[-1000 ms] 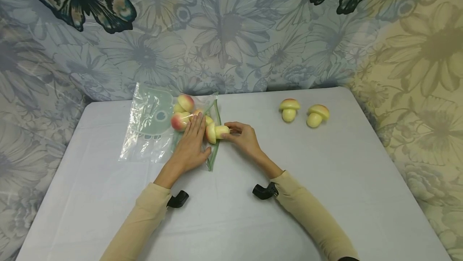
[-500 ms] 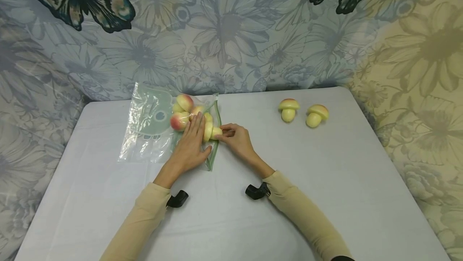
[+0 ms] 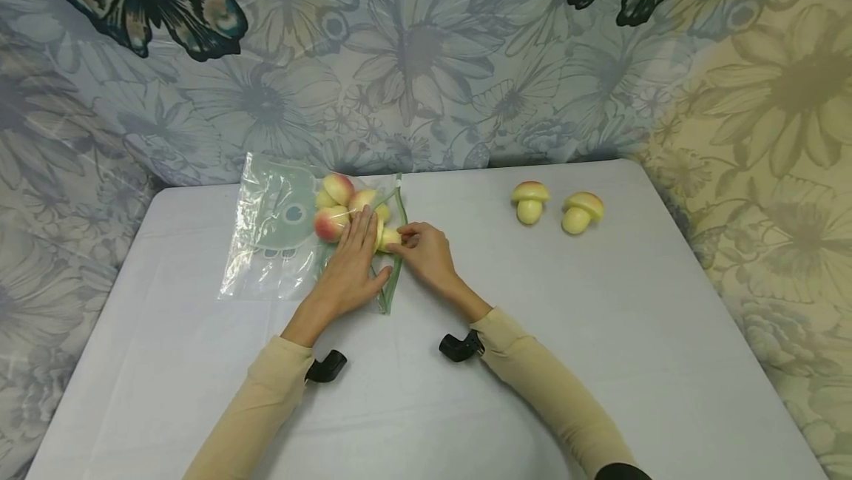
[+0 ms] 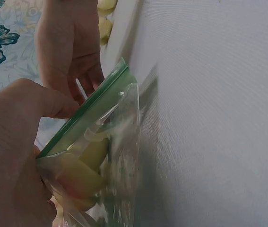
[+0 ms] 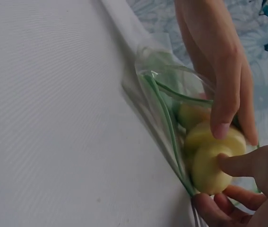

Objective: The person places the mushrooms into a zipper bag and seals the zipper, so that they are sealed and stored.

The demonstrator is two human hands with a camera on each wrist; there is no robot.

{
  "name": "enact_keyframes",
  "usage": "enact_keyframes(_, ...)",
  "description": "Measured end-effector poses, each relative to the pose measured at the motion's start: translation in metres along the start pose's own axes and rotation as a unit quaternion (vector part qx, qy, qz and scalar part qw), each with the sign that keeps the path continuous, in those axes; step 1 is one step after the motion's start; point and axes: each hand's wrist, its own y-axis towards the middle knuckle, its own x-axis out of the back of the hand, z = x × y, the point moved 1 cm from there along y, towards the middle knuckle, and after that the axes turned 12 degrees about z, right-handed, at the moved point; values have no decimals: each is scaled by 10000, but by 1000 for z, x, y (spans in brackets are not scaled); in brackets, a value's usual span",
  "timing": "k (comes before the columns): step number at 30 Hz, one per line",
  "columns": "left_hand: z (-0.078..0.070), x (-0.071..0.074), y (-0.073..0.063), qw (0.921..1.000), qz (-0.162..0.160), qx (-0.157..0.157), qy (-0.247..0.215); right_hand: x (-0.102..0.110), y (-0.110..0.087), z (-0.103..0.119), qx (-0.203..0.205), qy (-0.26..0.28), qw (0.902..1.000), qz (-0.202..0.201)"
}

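Observation:
A clear zip bag (image 3: 256, 276) with green print lies on the table, its green-edged mouth to the right. Several yellow toy mushrooms with red-tinged caps (image 3: 331, 224) are inside. My left hand (image 3: 349, 269) rests flat on the bag near the mouth, fingers straight. At the mouth, my right hand (image 3: 427, 257) pinches the yellow stem of another mushroom (image 5: 210, 168) between thumb and fingers. In the right wrist view, that mushroom sits between the two green edges, cap inward, and the left thumb (image 5: 223, 111) overlaps its cap.
Two more toy mushrooms, one nearer the middle (image 3: 530, 203) and one beside it (image 3: 582, 212), sit at the back right of the white-covered table (image 3: 413, 406). Behind the table hangs a flowered cloth (image 3: 426, 80) with butterflies.
My right hand has moved left, pushing its mushroom from the edge of the mouth further into the bag. The left hand has stayed in place on the bag.

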Motion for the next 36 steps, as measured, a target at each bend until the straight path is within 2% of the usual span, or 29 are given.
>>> enact_keyframes(7,0,-1,1,9996,-219,-148,-85,-2,3,4,-15,37,10000,-47)
enact_keyframes(11,-2,1,1,9999,-119,-91,-61,1,4,-3,-79,481,9987,129)
enact_keyframes(14,-3,2,1,10000,-56,-15,-27,7,4,-6,-215,1295,9907,362)
enact_keyframes(17,-3,3,1,10000,-40,25,37,14,4,-7,-372,2047,9763,594)
enact_keyframes(20,-2,3,1,9999,-22,53,98,19,4,-6,-441,2352,9676,812)
enact_keyframes(29,1,1,0,9997,-113,66,194,20,5,-4,-594,2679,9564,1003)
enact_keyframes(36,0,3,0,9997,-28,203,154,21,9,-1,-591,2566,9590,1050)
